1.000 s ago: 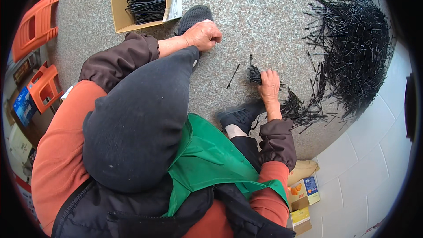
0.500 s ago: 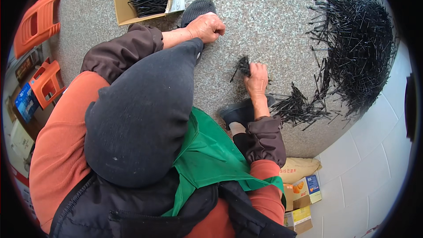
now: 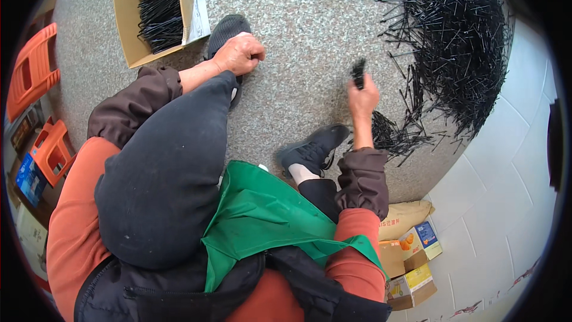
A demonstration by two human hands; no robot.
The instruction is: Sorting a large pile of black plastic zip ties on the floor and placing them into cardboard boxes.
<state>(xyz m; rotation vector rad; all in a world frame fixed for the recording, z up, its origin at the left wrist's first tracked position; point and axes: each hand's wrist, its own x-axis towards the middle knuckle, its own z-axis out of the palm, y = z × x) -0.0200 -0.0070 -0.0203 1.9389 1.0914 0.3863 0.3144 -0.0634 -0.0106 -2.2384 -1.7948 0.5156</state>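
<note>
My right hand [image 3: 364,96], slightly blurred, is closed around a small bunch of thin black sticks [image 3: 358,73], whose tips stick up past the fingers. It hovers over the speckled floor, just left of a smaller heap of loose sticks [image 3: 387,133]. Beyond that lies a large tangled pile of the same sticks [image 3: 462,45]. My left hand [image 3: 239,55] is curled closed in front of my left shoe [image 3: 229,28], near the knee. Whatever its fingers hold, if anything, is hidden. At the upper left, a cardboard box [image 3: 132,53] contains many black sticks lying side by side.
Orange plastic stools [image 3: 33,71] stand along the left edge. My right shoe [image 3: 316,148] is planted below the right hand. A white tiled wall [image 3: 476,232] runs down the right side, with small cartons [image 3: 411,286] and a tan sack [image 3: 405,214] near it.
My right hand has moved away from my body and toward the large pile, still gripping the bunch, which now points upward. The left hand stays closed by the shoe. The whole view has shifted.
</note>
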